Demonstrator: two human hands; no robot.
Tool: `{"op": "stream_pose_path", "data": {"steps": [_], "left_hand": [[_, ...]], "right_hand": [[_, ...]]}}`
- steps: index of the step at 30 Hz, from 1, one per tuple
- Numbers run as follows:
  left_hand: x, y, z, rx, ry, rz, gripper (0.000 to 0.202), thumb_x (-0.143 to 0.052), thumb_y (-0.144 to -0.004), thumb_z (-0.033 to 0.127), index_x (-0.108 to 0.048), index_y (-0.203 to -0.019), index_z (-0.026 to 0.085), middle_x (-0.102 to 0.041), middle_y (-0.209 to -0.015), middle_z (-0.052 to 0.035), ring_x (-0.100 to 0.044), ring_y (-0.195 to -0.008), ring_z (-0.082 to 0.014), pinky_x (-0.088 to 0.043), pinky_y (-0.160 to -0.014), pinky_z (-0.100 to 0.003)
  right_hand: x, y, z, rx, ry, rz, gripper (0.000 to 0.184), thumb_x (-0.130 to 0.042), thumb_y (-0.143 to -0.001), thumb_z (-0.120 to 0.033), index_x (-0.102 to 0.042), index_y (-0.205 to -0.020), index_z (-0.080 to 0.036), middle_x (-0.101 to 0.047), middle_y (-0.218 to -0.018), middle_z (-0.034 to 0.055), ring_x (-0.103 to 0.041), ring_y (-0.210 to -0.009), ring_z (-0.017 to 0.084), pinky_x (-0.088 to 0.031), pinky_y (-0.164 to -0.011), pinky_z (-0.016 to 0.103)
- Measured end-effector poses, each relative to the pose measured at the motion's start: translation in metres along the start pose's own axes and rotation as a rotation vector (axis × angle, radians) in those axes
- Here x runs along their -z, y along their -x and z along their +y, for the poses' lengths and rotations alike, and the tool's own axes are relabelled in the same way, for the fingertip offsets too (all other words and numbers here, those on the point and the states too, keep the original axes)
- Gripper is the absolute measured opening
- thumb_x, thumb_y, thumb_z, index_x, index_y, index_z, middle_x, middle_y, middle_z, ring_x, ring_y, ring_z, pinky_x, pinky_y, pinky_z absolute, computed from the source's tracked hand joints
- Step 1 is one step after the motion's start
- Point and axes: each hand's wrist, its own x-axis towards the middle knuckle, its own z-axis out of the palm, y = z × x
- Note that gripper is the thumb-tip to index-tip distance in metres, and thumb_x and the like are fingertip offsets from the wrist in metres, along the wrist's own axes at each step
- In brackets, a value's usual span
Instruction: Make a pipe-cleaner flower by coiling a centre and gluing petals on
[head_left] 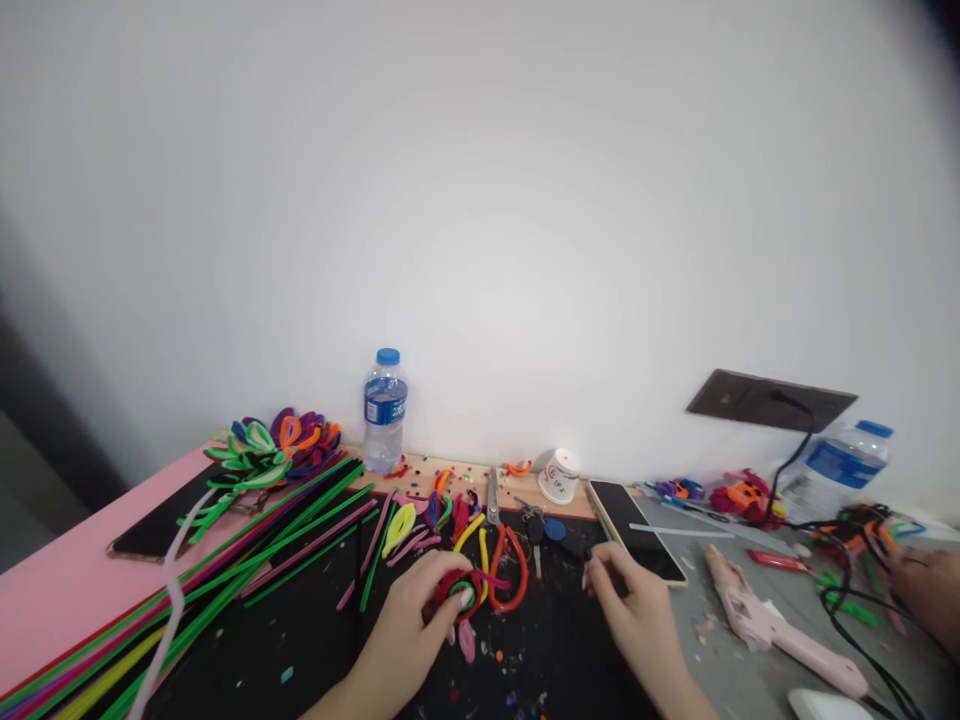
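My left hand (420, 620) is closed on a coiled pipe cleaner piece (466, 598), red outside with green inside, held low over the black mat. A pink loop (466, 640) shows just below it. My right hand (630, 610) hovers to the right with thumb and fingertips pinched together; whatever is between them, if anything, is too small to make out. Between my hands lie scissors (510, 590) with red handles, blades pointing away. Keys (535, 530) with a blue tag (555, 530) rest beyond my right fingertips. Several short bent pipe cleaners, including a yellow loop (398, 530), lie beyond my left hand.
Long pipe cleaners (225, 590), a pipe cleaner flower (259, 455) and a dark phone (161, 520) are at left. A water bottle (385, 415) and paper cup (559, 476) stand by the wall. Rightward are another phone (637, 530), a pink glue gun (780, 630), cables and another person's hand (926, 590).
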Motion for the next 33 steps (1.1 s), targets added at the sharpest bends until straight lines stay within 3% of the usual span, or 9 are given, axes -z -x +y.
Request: {"op": "stream_pose_path", "data": {"steps": [8,14,19,23,28,33], "left_hand": [[0.000,0.000,-0.005,0.073,0.064,0.013,0.019,-0.054,-0.078,0.027,-0.062,-0.093,0.020,-0.064,-0.083,-0.0051,-0.058,-0.058,-0.0158,-0.047,-0.052,-0.024],[-0.002,-0.001,-0.006,0.128,0.121,-0.037,0.019,-0.052,-0.080,0.027,-0.057,-0.096,0.018,-0.060,-0.087,-0.0047,-0.051,-0.047,-0.0093,-0.045,-0.046,-0.022],[-0.004,0.000,-0.010,0.130,0.133,-0.039,0.020,-0.052,-0.080,0.028,-0.056,-0.097,0.019,-0.059,-0.088,-0.0041,-0.051,-0.047,-0.0086,-0.045,-0.047,-0.021],[-0.004,-0.001,-0.009,0.132,0.141,-0.034,0.020,-0.052,-0.080,0.027,-0.056,-0.097,0.019,-0.059,-0.087,-0.0036,-0.050,-0.047,-0.0081,-0.044,-0.046,-0.021],[-0.002,-0.001,-0.004,0.131,0.137,-0.032,0.019,-0.052,-0.080,0.028,-0.056,-0.096,0.018,-0.059,-0.084,-0.0028,-0.050,-0.047,-0.0086,-0.044,-0.047,-0.021],[-0.001,0.000,-0.001,0.135,0.133,-0.031,0.018,-0.052,-0.080,0.028,-0.056,-0.095,0.019,-0.058,-0.079,-0.0017,-0.050,-0.046,-0.0088,-0.043,-0.046,-0.021]], "right_hand": [[0.037,-0.019,0.048,-0.177,0.295,0.256,0.025,-0.040,-0.080,-0.034,-0.057,-0.091,-0.019,-0.068,-0.081,0.0058,-0.064,-0.073,0.021,-0.047,-0.067,0.028],[0.057,-0.022,0.096,-0.252,0.663,0.111,0.040,-0.039,-0.071,-0.014,-0.054,-0.108,-0.013,-0.063,-0.105,0.0143,-0.060,-0.097,0.028,-0.045,-0.081,0.037],[0.069,-0.018,0.121,-0.445,0.694,0.004,0.045,-0.038,-0.071,-0.008,-0.054,-0.112,-0.013,-0.062,-0.109,0.0160,-0.061,-0.096,0.026,-0.047,-0.077,0.034],[0.078,-0.018,0.123,-0.517,0.720,-0.009,0.047,-0.038,-0.072,-0.011,-0.053,-0.116,-0.017,-0.059,-0.115,0.0156,-0.061,-0.096,0.030,-0.048,-0.075,0.040],[0.094,-0.011,0.130,-0.573,0.755,0.064,0.041,-0.035,-0.081,-0.039,-0.059,-0.108,-0.019,-0.058,-0.115,0.0201,-0.060,-0.095,0.039,-0.047,-0.072,0.049],[0.108,-0.001,0.169,-0.489,0.749,0.074,0.042,-0.045,-0.072,-0.027,-0.058,-0.109,-0.011,-0.064,-0.100,0.0239,-0.063,-0.091,0.036,-0.048,-0.072,0.043]]}}
